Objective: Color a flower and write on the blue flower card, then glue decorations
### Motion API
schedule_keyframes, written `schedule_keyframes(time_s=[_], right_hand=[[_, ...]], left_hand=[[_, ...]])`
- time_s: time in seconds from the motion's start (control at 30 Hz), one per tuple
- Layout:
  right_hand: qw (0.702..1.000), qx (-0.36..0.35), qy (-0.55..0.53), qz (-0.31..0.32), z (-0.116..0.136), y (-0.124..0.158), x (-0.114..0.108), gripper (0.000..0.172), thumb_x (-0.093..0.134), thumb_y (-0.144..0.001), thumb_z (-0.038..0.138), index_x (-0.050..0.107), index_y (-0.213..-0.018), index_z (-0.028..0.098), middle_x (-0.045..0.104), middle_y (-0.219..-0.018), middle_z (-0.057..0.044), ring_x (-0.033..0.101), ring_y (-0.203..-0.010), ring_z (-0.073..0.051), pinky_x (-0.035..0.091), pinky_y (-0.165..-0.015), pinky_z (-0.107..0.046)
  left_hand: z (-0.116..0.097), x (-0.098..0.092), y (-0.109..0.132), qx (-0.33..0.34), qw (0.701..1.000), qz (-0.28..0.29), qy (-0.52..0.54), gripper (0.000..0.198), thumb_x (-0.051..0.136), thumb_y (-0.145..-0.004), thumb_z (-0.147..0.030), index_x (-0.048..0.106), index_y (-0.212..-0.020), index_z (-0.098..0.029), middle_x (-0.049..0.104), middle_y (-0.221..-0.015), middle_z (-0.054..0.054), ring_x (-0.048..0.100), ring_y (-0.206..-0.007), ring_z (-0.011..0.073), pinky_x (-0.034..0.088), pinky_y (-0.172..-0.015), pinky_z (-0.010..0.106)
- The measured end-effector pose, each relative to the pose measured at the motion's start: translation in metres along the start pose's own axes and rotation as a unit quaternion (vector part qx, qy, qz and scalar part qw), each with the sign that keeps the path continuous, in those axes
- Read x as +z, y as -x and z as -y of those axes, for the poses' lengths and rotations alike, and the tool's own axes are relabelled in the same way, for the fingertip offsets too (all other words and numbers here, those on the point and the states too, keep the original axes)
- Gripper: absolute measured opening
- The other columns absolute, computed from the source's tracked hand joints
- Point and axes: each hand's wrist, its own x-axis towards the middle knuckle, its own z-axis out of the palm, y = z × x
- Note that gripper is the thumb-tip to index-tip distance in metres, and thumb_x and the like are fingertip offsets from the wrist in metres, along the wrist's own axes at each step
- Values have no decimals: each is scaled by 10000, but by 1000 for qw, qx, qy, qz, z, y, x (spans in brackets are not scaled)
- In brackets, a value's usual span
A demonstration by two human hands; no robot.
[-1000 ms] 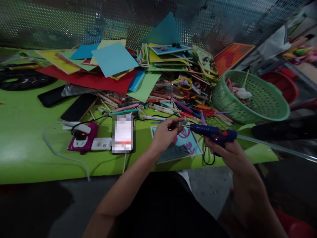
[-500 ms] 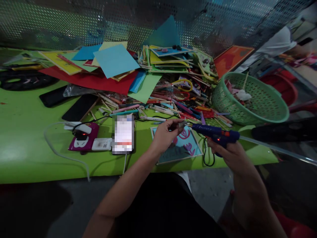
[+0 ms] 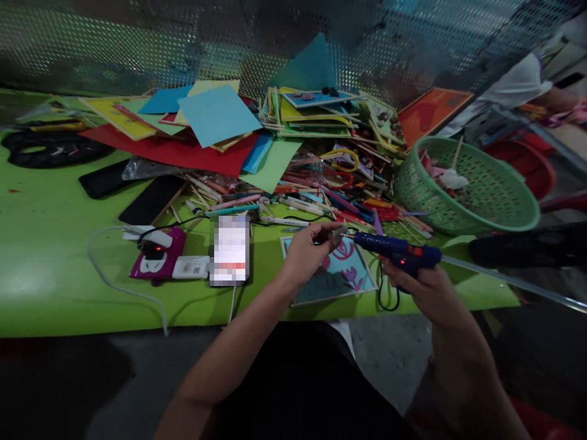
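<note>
My left hand (image 3: pixel 306 249) pinches a small grey pebble-like piece (image 3: pixel 339 233) between thumb and fingertips. In my right hand (image 3: pixel 426 288) is a blue hot glue gun (image 3: pixel 389 245) with a small red light glowing on its side. Its nozzle points left, at or very near the grey piece; I cannot tell if they touch. A long clear glue stick (image 3: pixel 499 277) sticks out of the gun's back end. Below both hands lies a light-blue framed picture (image 3: pixel 337 286) with painted purple and pink tulips, partly covered by my left hand.
A purple power strip (image 3: pixel 172 260) with plugs and a lit phone (image 3: pixel 232 250) sit to the left. Behind lie scattered pens and sticks (image 3: pixel 298 198), coloured paper (image 3: pixel 220 116) and stacked framed pictures (image 3: pixel 316 116). A green basket (image 3: pixel 499 189) stands at right, near a person's white sleeve (image 3: pixel 518 85).
The glue gun's nozzle has come slightly closer to the grey piece, dipping a little. The whole view has shifted slightly; both hands keep their hold.
</note>
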Motion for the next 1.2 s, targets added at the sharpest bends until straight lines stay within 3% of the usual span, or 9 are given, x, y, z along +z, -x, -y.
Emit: schedule_keyframes(time_s=[0.3,0.43,0.7,0.9,1.07,1.2], right_hand=[[999,-8,20,-46,-8,-1,-4,328,742,-782,530,720,-713,210,633,-623,-6,563,-601,-166,479,-589,-286],[999,4,12,-31,-4,1,-1,360,731,-784,554,709,-709,202,611,-609,-4,541,-570,-157,456,-534,-271],[1000,15,-2,2,5,5,3,418,726,-769,606,751,-784,189,676,-676,-29,590,-622,-180,510,-597,-292],[1000,-8,18,-15,-6,1,0,392,704,-808,582,784,-872,203,726,-779,-37,628,-700,-198,512,-624,-293],[1000,-1,22,-12,-12,3,-1,353,717,-803,556,764,-796,206,687,-689,-24,615,-658,-196,507,-604,-296],[1000,3,7,0,-1,5,3,340,713,-795,558,755,-784,220,691,-687,-21,613,-627,-194,519,-585,-300]], left_hand=[[1,0,0,0,1000,-11,-9,336,773,-750,-270,757,-1070,-166,707,-873,31,595,-767,115,459,-763,260],[0,0,1,-1,1000,-10,0,342,774,-738,-250,759,-1069,-164,715,-866,34,599,-771,119,467,-769,260],[0,1,-1,-4,1000,-12,-17,340,784,-749,-281,754,-1067,-164,707,-855,30,590,-756,118,464,-755,263],[-1,1,0,-4,1000,-6,-3,344,789,-736,-280,760,-1058,-163,697,-848,23,594,-770,118,469,-780,268],[-1,0,0,-7,1000,-7,2,356,790,-729,-267,761,-1068,-160,699,-844,26,590,-763,116,468,-762,261],[1,0,0,-7,1000,-9,-10,362,802,-737,-310,759,-1067,-167,700,-847,26,586,-763,119,474,-771,270]])
